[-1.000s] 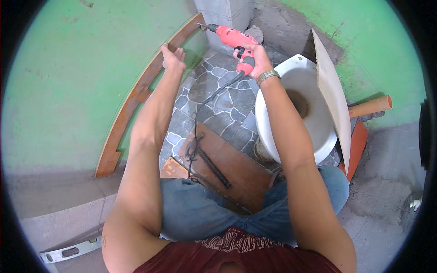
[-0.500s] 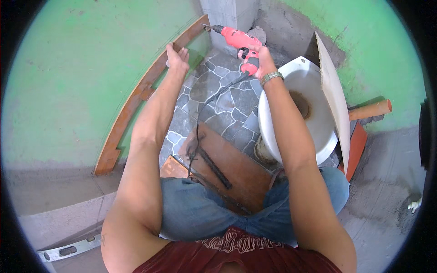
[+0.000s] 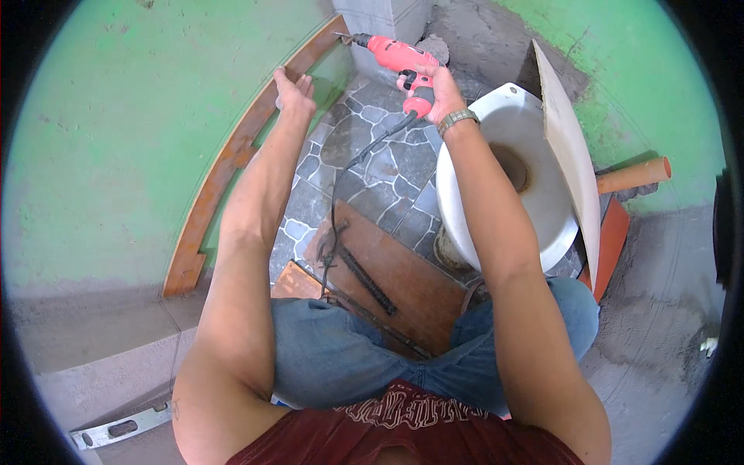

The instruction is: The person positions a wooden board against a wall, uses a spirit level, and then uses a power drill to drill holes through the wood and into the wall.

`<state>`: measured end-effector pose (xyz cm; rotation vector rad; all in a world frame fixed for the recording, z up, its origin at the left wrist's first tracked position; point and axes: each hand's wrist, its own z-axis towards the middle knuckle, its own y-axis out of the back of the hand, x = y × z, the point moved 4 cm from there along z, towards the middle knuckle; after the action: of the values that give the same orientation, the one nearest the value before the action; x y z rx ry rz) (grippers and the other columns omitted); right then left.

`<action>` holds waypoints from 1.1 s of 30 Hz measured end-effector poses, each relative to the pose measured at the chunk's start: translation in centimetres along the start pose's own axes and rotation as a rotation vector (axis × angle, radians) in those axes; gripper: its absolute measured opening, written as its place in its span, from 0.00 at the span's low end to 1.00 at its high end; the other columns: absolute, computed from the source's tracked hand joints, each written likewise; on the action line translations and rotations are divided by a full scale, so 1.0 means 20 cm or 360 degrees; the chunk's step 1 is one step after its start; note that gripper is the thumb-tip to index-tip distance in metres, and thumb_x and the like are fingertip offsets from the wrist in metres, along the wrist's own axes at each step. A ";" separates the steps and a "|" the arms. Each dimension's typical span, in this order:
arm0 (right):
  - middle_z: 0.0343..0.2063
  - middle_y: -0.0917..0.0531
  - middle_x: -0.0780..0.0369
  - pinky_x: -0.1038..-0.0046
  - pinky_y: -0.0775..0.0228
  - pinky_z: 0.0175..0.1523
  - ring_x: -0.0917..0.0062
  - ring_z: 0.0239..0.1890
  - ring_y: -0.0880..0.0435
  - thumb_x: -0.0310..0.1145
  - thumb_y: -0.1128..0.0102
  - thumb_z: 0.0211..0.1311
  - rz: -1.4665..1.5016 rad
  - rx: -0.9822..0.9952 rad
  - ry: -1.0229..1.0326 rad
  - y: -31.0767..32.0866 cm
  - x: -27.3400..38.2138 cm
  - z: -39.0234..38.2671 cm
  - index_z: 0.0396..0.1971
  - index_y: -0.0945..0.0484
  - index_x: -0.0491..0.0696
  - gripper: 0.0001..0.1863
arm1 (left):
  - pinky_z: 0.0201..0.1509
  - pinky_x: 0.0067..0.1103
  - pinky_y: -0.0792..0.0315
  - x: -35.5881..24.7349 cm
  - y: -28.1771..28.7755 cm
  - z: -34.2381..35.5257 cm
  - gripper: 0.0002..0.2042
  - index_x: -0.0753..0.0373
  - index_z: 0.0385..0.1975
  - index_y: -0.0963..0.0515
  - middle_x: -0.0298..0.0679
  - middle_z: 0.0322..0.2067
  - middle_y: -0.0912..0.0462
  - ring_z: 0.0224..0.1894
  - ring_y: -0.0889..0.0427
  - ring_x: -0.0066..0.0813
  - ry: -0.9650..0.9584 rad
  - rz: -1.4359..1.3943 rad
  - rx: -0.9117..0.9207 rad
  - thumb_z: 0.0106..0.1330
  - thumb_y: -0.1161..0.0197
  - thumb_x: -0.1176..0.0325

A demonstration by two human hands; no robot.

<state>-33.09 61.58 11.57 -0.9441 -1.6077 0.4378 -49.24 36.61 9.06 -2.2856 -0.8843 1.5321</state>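
My right hand [image 3: 435,91] grips a red corded drill [image 3: 401,56] by its handle. The drill points left, its bit at the far end of a long wooden board [image 3: 225,159] that lies along the green wall. Whether the tip has entered the wood is too small to tell. My left hand [image 3: 294,94] presses against the board a little nearer to me, fingers stretched out and holding nothing. From the drill's handle a dark cord [image 3: 358,161] hangs down toward my lap.
A white toilet bowl [image 3: 457,194] stands right of the drill, with a pale panel [image 3: 570,147] leaning beside it. An orange pipe [image 3: 635,175] sticks out at the right wall. On the stone floor lies a brown board [image 3: 418,283]. A metal level [image 3: 124,428] rests at lower left.
The view has shifted slightly. Both hands and the drill appear a little higher and farther left in the picture. The drill's bit stays at the board's far end.
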 end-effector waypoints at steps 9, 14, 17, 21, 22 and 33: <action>0.37 0.21 0.51 0.76 0.29 0.20 0.67 0.28 0.16 0.28 0.48 0.64 0.0058 -0.0002 -0.0047 0.00 0.00 0.00 0.54 0.36 0.45 0.19 | 0.65 0.38 0.31 0.01 0.00 0.00 0.36 0.63 0.62 0.40 0.53 0.54 0.25 0.54 0.22 0.45 0.0031 -0.0032 -0.0044 0.61 0.37 0.46; 0.37 0.21 0.51 0.76 0.29 0.20 0.66 0.28 0.17 0.28 0.47 0.64 0.0069 -0.0036 -0.0079 0.00 0.00 -0.01 0.53 0.35 0.46 0.19 | 0.63 0.37 0.30 0.00 -0.01 -0.04 0.35 0.62 0.61 0.39 0.54 0.52 0.23 0.50 0.20 0.44 0.0011 -0.0023 -0.0106 0.61 0.37 0.46; 0.34 0.19 0.53 0.74 0.30 0.23 0.65 0.27 0.17 0.29 0.50 0.64 0.0077 -0.0066 -0.0081 0.00 -0.01 0.00 0.51 0.30 0.43 0.16 | 0.62 0.37 0.29 -0.02 0.00 -0.03 0.35 0.61 0.61 0.39 0.53 0.50 0.22 0.47 0.19 0.44 -0.0018 0.0003 -0.0111 0.61 0.37 0.46; 0.34 0.19 0.53 0.74 0.30 0.23 0.65 0.27 0.17 0.29 0.49 0.63 0.0053 -0.0078 -0.0076 0.03 -0.01 0.00 0.52 0.30 0.42 0.17 | 0.57 0.32 0.26 0.00 -0.01 -0.08 0.34 0.69 0.54 0.31 0.52 0.46 0.20 0.43 0.19 0.41 -0.0006 -0.0043 -0.0186 0.58 0.34 0.46; 0.34 0.19 0.53 0.74 0.29 0.23 0.65 0.27 0.17 0.29 0.49 0.63 0.0053 -0.0075 -0.0077 0.02 -0.01 0.00 0.51 0.30 0.42 0.17 | 0.57 0.32 0.26 0.00 -0.01 -0.08 0.34 0.69 0.54 0.31 0.52 0.46 0.20 0.43 0.19 0.41 -0.0009 -0.0045 -0.0189 0.58 0.34 0.46; 0.35 0.19 0.52 0.74 0.29 0.23 0.64 0.28 0.17 0.28 0.49 0.63 0.0098 -0.0061 -0.0067 0.01 -0.01 0.01 0.52 0.31 0.42 0.17 | 0.60 0.31 0.27 -0.01 -0.02 -0.07 0.35 0.69 0.54 0.32 0.51 0.46 0.20 0.47 0.19 0.41 -0.0043 -0.0013 -0.0141 0.59 0.35 0.45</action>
<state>-33.21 61.68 11.28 -1.0215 -1.6337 0.4735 -48.07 36.99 9.99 -2.3241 -0.9859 1.5539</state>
